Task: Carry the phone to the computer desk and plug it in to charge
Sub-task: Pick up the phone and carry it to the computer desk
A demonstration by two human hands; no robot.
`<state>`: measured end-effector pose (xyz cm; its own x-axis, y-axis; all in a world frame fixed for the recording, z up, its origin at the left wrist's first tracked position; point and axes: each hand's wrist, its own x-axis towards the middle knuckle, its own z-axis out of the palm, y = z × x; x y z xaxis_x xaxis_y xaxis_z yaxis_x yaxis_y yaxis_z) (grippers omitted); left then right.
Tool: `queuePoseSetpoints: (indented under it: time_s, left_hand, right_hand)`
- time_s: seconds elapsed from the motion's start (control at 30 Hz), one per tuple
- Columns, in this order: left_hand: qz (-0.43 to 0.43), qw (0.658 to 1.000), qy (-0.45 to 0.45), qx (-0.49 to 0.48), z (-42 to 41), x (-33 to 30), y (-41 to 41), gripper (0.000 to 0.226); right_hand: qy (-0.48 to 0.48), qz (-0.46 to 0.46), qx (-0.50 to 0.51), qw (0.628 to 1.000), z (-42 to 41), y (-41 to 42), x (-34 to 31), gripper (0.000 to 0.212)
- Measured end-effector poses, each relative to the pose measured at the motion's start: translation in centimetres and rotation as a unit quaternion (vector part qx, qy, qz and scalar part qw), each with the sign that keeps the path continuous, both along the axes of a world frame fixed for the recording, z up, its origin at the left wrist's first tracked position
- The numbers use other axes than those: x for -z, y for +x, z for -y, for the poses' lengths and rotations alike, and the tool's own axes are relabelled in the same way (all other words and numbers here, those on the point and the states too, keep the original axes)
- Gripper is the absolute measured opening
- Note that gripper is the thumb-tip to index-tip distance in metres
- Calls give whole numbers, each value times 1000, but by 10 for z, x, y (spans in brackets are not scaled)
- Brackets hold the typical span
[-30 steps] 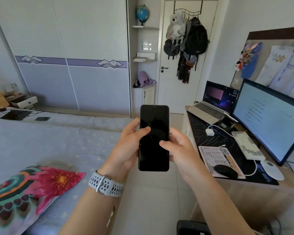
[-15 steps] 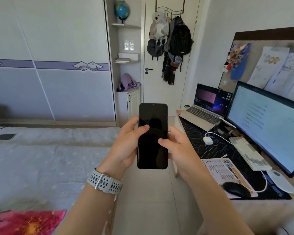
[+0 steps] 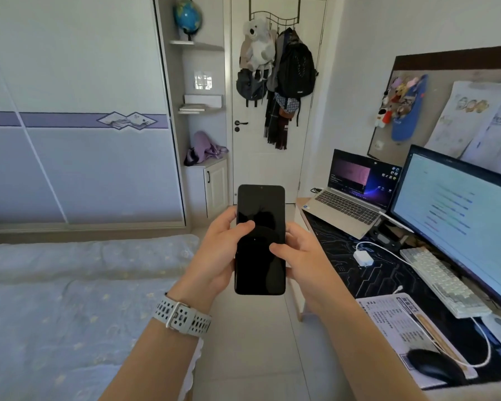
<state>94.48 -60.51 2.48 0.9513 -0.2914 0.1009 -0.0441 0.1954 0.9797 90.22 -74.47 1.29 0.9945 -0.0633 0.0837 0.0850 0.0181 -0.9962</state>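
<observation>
A black phone with a dark screen is held upright in front of me, over the floor between bed and desk. My left hand grips its left edge, thumb across the screen; a white watch band sits on that wrist. My right hand grips the right edge, thumb on the glass. To the right stands the computer desk with a black mat. On it lies a white charger block, and a white cable runs from it along the keyboard toward the front.
The desk carries an open laptop, a lit monitor, a white keyboard, a black mouse and a printed sheet. A bed fills the left. Ahead are a white door hung with bags and a wardrobe.
The view has swung right and moved forward along the bed; the pillow has left the frame and the desk looms nearer. Both hands keep the same hold on the phone.
</observation>
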Motion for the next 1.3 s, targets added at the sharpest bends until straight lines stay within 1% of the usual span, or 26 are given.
queuePoseSetpoints:
  time_s: [0.17, 0.3, 0.4, 0.63, 0.77, 0.87, 0.93, 1.03, 1.07, 1.2, 1.3]
  left_hand:
    - [-14, 1000, 4, 5, 32, 5, 68, 23]
    - [-20, 1000, 0, 20, 67, 2, 128, 25]
    - [-18, 999, -3, 34, 94, -3, 169, 27]
    - [-15, 994, -3, 110, 166, -5, 233, 22]
    - [-20, 985, 4, 169, 212, -1, 257, 23]
    - [-22, 977, -7, 213, 250, 3, 280, 25]
    - [-10, 955, 7, 296, 283, 7, 305, 24]
    - [-25, 951, 6, 309, 302, 8, 309, 24]
    - [-29, 944, 2, 327, 309, 7, 312, 24]
    - [-26, 910, 3, 414, 350, 13, 338, 25]
    - [-51, 878, 12, 475, 372, 16, 342, 25]
  right_hand:
    - [7, -4, 18, 1000, 27, 61, 3, 31]
    - [15, -9, 45, 999, 57, 117, -3, 35]
    - [5, -3, 56, 998, 82, 151, -7, 34]
    - [3, 23, 117, 993, 146, 195, -6, 31]
    - [3, 14, 189, 982, 183, 208, -1, 27]
    - [-6, 2, 237, 971, 206, 215, -2, 28]
    - [-7, 12, 322, 947, 224, 229, 3, 27]
    - [-4, 1, 337, 941, 234, 226, 3, 27]
    - [-6, 0, 353, 935, 237, 228, 5, 28]
    - [-2, 10, 438, 899, 251, 242, 5, 30]
    - [-2, 5, 486, 874, 257, 241, 11, 32]
